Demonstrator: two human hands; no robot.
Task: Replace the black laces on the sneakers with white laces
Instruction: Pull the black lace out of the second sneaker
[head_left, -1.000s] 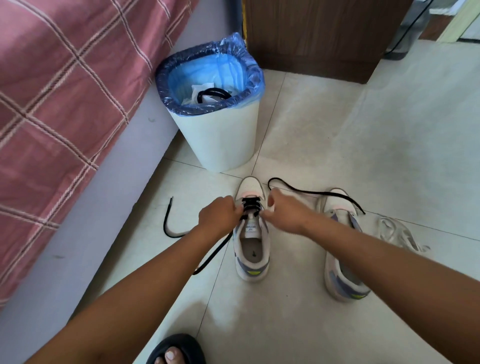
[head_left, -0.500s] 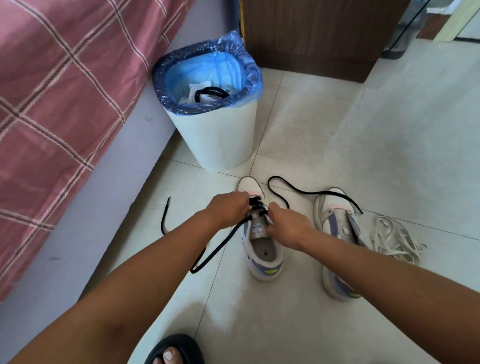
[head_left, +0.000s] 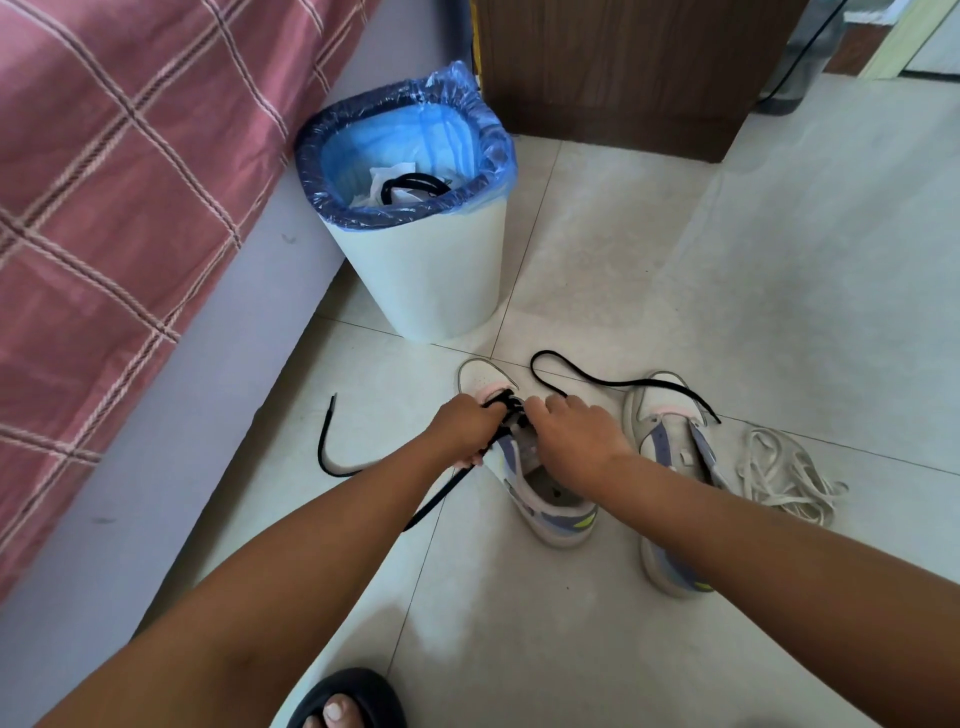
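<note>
On the tiles, sneaker (head_left: 540, 488) toe toward the bin (head_left: 431, 280), both hands (head_left: 467, 426) (head_left: 576, 436) seemingly pinching its black lace (head_left: 506, 402).

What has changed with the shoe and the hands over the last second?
The sneaker being unlaced has swung, its heel now pointing further right. The left hand has pulled its black lace back toward the person, while the right hand stays at the eyelets. The other sneaker, the white laces beside it and the bin lie as before.
</note>
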